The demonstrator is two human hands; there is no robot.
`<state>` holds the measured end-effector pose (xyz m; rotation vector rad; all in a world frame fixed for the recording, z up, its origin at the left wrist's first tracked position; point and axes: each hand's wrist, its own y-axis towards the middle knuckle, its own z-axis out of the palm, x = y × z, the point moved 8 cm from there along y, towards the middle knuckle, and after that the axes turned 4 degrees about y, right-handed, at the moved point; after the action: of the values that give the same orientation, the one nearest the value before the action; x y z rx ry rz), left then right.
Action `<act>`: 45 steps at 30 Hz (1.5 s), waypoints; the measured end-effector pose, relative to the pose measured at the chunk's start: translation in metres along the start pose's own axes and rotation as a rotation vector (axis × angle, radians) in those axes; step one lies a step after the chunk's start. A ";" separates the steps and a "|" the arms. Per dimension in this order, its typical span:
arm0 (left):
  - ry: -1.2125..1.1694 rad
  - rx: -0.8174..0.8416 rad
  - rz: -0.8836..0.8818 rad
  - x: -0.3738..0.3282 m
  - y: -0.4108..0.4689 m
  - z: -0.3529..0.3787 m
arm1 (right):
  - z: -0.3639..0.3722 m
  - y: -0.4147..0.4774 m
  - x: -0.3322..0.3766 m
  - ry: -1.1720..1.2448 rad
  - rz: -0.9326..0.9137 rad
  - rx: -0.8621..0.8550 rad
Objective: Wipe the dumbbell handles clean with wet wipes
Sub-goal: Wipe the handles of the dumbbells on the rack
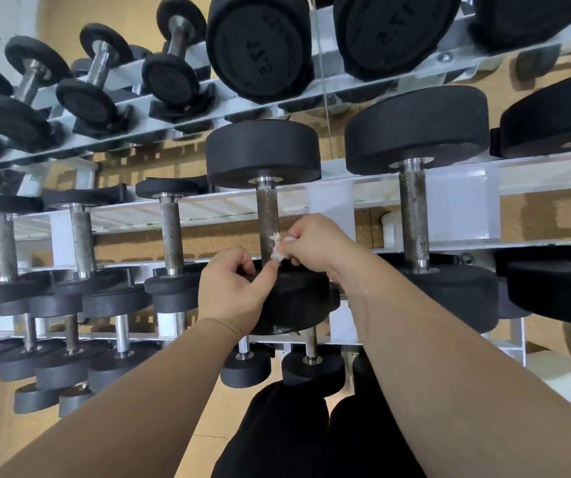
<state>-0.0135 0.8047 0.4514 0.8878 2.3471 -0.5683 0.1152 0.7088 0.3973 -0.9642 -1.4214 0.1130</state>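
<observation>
The wiping step is judged to be in hand. A small crumpled white wet wipe [278,248] is pinched in the fingers [297,253] of the right hand [315,243] and pressed against the lower end of the knurled grey steel handle [267,212] of a black round-headed dumbbell [263,153], which is kept on the white metal rack [463,188]. The left hand [232,288] is laid on the near head [294,298] with its fingers curled; whether the wipe is also touched cannot be told. Next, the wipe needs to be drawn up and round the handle.

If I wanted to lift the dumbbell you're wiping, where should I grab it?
Probably the knurled metal handle, midway between its two round black heads. Come from above: the white rack rails sit under the heads, leaving the bar's top bare. The right hand presses the wipe there now.
</observation>
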 end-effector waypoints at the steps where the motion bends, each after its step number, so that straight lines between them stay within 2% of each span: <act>1: 0.000 -0.001 0.000 0.000 0.000 0.000 | 0.005 -0.003 -0.004 -0.085 0.029 0.042; 6: -0.014 -0.001 0.005 -0.001 -0.001 -0.001 | 0.007 0.000 -0.009 0.023 0.082 -0.003; 10: -0.016 0.000 0.003 -0.001 -0.001 -0.001 | -0.004 0.010 0.001 0.455 0.025 -0.142; 12: -0.025 -0.002 -0.003 -0.001 0.000 -0.001 | -0.011 0.023 0.011 0.549 -0.015 -0.265; 15: -0.031 -0.001 -0.002 -0.001 0.000 -0.001 | -0.015 0.030 0.021 0.526 -0.015 -0.378; 21: -0.016 -0.006 0.010 0.000 0.001 -0.001 | 0.007 0.000 -0.003 0.309 0.000 -0.126; 28: -0.004 -0.008 0.023 -0.002 0.000 -0.002 | -0.011 0.021 0.025 0.428 -0.195 -0.346; 34: -0.023 -0.013 0.002 0.000 -0.001 -0.002 | 0.006 -0.002 0.006 0.233 -0.161 -0.175; 40: 0.003 -0.021 -0.003 -0.002 0.000 -0.003 | -0.012 0.018 0.052 0.200 -0.315 -0.389; 42: 0.003 -0.027 -0.001 -0.001 0.000 -0.003 | -0.012 0.018 0.047 0.213 -0.302 -0.367; 45: -0.012 -0.037 0.013 -0.001 0.000 -0.003 | -0.002 0.006 0.024 0.151 -0.264 -0.229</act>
<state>-0.0143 0.8063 0.4545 0.8801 2.3315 -0.5221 0.1248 0.7262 0.4125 -0.9392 -1.4275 -0.3180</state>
